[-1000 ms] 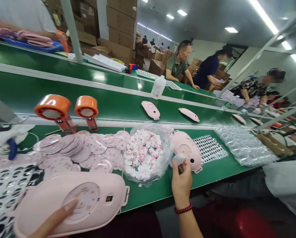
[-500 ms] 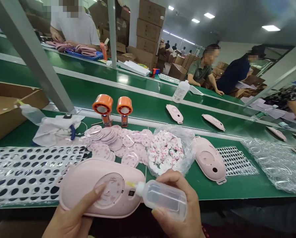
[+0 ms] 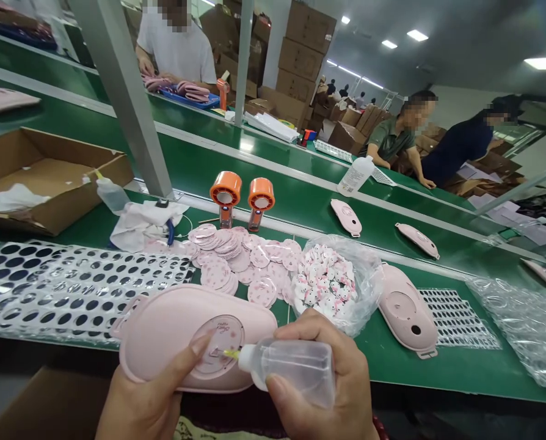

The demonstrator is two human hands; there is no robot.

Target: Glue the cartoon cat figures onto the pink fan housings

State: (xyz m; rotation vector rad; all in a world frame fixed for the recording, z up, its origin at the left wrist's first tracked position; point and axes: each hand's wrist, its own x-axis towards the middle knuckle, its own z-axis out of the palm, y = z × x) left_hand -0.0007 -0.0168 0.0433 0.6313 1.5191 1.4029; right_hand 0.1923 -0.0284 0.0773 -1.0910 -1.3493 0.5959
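Note:
My left hand [image 3: 149,397] grips a pink plastic oval case [image 3: 172,342] from below, with its thumb lying near a round patterned disc [image 3: 220,345] set into the case. My right hand [image 3: 328,373] squeezes a translucent plastic bottle [image 3: 295,370] with a thin yellow nozzle. The nozzle tip touches or nearly touches the disc's edge; I cannot tell which. Just beyond the hands lie a spread of round pink patterned discs [image 3: 236,263] and a clear bag of small white-and-pink cartoon pieces [image 3: 332,284]. A second pink case [image 3: 408,318] lies to the right.
A perforated sheet [image 3: 71,287] lies left on the green belt, a mesh sheet [image 3: 456,318] right. Two orange-topped devices [image 3: 226,195] [image 3: 261,201] stand ahead. A cardboard box [image 3: 48,171], bottle and cloth sit left. Co-workers stand beyond further belts.
The view has swung left, bringing the cardboard box in. My right hand now holds the bottle, which has moved closer to the disc. My left hand has lifted and tilted the case.

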